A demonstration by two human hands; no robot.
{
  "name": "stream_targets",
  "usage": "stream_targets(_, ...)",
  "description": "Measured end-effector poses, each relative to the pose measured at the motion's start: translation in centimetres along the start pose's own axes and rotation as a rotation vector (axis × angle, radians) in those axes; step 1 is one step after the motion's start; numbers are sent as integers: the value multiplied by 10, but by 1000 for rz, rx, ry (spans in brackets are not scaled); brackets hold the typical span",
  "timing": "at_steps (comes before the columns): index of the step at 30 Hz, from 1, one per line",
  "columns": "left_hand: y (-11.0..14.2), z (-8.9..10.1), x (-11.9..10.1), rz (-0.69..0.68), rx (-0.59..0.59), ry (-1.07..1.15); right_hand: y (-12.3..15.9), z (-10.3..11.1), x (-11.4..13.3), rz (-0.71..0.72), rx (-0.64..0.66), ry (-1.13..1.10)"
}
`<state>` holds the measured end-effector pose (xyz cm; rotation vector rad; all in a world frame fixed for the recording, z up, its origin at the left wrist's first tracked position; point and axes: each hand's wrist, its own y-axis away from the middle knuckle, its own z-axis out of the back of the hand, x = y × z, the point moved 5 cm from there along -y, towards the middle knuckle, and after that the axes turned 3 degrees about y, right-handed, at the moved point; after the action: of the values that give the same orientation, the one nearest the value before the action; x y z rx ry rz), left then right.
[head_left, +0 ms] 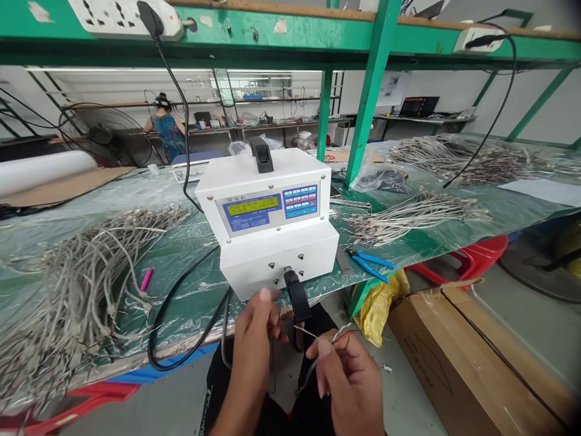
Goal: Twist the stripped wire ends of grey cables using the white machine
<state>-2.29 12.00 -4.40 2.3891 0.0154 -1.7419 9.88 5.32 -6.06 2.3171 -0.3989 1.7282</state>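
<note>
At the near edge of the green tabletop [190,309], the right hand's [347,372] fingers pinch a grey cable [308,374] with a white wire [306,331] pointing left. The left hand's [256,327] fingers curl beside the black attachment [298,300] on the white wire machine [281,245]; I cannot tell whether they grip anything. Chinese characters, the last two reading 线机, head its panel, above a lit display [252,206] too blurred to read surely. Right of it lie blue-handled pliers [370,263]; left, a pink marker [146,280].
</note>
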Motion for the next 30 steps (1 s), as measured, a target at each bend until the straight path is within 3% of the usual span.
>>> stream_targets(3,-29,-10,-5,129,203,-191,-5,-5,-5,6,1,99)
stream_targets(6,-41,-18,-5,198,256,-199,-8,-9,-13,27,6,145)
stream_targets(21,-39,-20,4,222,248,-43,-15,-11,-25,6,-55,219)
stream_targets(27,-28,-5,20,165,124,145,-12,-11,-23,-138,35,171)
stream_targets(30,-16,3,33,177,86,188,-12,-8,-19,-141,60,243)
